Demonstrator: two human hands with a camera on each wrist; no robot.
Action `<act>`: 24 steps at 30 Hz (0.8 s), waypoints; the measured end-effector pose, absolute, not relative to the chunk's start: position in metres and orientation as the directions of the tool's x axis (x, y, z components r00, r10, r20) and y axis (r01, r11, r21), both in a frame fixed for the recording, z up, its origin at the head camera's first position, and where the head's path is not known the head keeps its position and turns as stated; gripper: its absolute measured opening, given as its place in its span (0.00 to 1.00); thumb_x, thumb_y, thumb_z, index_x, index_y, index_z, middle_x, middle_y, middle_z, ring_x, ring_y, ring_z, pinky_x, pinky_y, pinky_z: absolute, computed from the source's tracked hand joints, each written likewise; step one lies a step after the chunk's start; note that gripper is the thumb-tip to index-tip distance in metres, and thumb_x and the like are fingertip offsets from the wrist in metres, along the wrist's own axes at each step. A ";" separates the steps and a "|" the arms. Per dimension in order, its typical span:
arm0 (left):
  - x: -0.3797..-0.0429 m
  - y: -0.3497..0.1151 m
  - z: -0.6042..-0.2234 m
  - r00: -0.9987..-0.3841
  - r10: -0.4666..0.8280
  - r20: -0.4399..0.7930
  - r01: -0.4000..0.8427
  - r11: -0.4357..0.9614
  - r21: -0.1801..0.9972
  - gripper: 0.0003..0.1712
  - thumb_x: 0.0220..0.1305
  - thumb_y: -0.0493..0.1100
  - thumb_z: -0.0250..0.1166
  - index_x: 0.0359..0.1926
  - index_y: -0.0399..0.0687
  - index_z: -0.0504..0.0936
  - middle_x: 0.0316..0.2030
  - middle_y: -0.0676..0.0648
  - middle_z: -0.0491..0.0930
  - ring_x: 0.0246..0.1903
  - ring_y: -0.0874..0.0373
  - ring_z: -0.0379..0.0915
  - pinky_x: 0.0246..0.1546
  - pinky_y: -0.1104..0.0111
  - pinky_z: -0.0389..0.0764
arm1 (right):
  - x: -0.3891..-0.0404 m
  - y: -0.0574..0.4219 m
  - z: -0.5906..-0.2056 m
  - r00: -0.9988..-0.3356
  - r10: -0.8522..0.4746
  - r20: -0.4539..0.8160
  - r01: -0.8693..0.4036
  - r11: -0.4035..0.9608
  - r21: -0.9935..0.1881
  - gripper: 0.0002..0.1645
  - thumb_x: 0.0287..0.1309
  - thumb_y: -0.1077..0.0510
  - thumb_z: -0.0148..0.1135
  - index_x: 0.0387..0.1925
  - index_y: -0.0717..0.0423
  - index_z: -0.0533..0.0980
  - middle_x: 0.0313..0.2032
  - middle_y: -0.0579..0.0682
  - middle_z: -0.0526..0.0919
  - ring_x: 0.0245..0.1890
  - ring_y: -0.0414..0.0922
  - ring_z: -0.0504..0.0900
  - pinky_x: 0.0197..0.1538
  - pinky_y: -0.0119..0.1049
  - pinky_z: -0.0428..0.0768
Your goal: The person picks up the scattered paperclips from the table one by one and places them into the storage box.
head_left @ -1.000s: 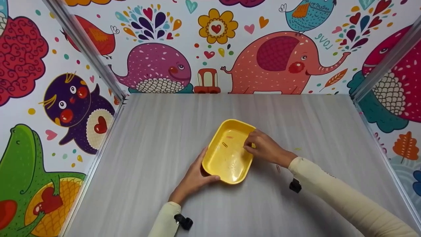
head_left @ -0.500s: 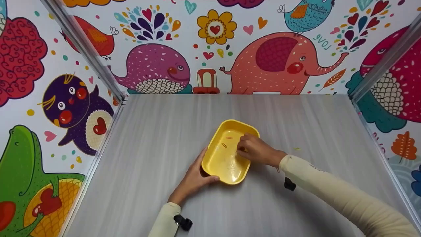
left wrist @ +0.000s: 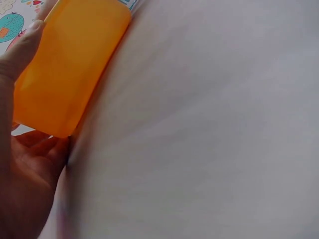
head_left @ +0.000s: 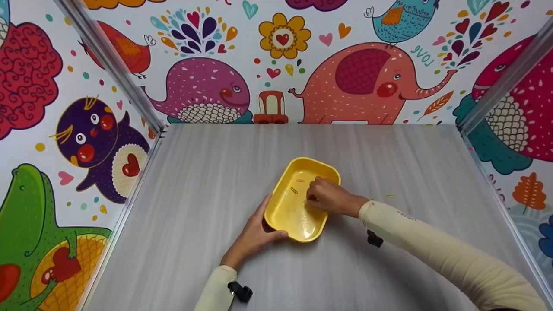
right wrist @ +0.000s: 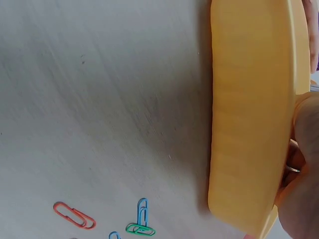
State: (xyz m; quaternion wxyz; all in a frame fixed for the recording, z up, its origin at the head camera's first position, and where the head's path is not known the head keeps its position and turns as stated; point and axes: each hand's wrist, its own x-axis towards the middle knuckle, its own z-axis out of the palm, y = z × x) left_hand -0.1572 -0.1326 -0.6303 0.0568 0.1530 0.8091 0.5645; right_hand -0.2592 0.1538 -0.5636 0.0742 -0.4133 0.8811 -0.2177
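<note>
A yellow plastic tray sits slanted on the table. My left hand grips its near-left corner, with the thumb along the front rim; the left wrist view shows this hand around the tray's side. My right hand reaches over the right rim, fingers curled down inside the tray. A thin silvery curve shows by the right fingers; whether they pinch anything is hidden. Inside, left of that hand, lie a pinkish-red paper clip and an orange-brown paper clip.
A yellow-green paper clip lies on the grey table to the right. The right wrist view shows a red clip, a blue clip and a green clip beside the tray. Patterned walls enclose the table.
My right hand has moved left, from the tray's right rim further into the tray, its fingers still curled. The left hand and the tray have stayed in place.
</note>
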 end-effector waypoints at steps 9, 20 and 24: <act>-0.158 -0.134 -0.632 -0.944 0.318 0.082 0.190 0.324 0.927 0.72 0.58 0.54 0.87 0.90 0.44 0.49 0.86 0.42 0.58 0.82 0.45 0.57 0.81 0.44 0.55 | -0.260 0.147 -0.562 -0.633 -0.773 0.030 -0.699 0.554 -0.453 0.04 0.68 0.63 0.74 0.39 0.60 0.91 0.30 0.49 0.84 0.33 0.46 0.74 0.42 0.40 0.75; -0.158 -0.134 -0.631 -0.946 0.314 0.078 0.183 0.321 0.929 0.72 0.59 0.55 0.87 0.90 0.42 0.49 0.86 0.41 0.57 0.83 0.43 0.56 0.81 0.42 0.55 | -0.264 0.144 -0.559 -0.602 -0.798 0.007 -0.719 0.539 -0.440 0.03 0.68 0.64 0.72 0.38 0.59 0.90 0.30 0.47 0.83 0.32 0.44 0.75 0.42 0.39 0.76; -0.158 -0.133 -0.632 -0.946 0.315 0.073 0.180 0.323 0.929 0.73 0.58 0.57 0.87 0.90 0.43 0.48 0.86 0.41 0.56 0.83 0.44 0.55 0.81 0.43 0.54 | -0.263 0.142 -0.555 -0.603 -0.798 -0.004 -0.718 0.545 -0.433 0.04 0.68 0.63 0.72 0.38 0.59 0.90 0.30 0.48 0.84 0.32 0.45 0.75 0.42 0.39 0.76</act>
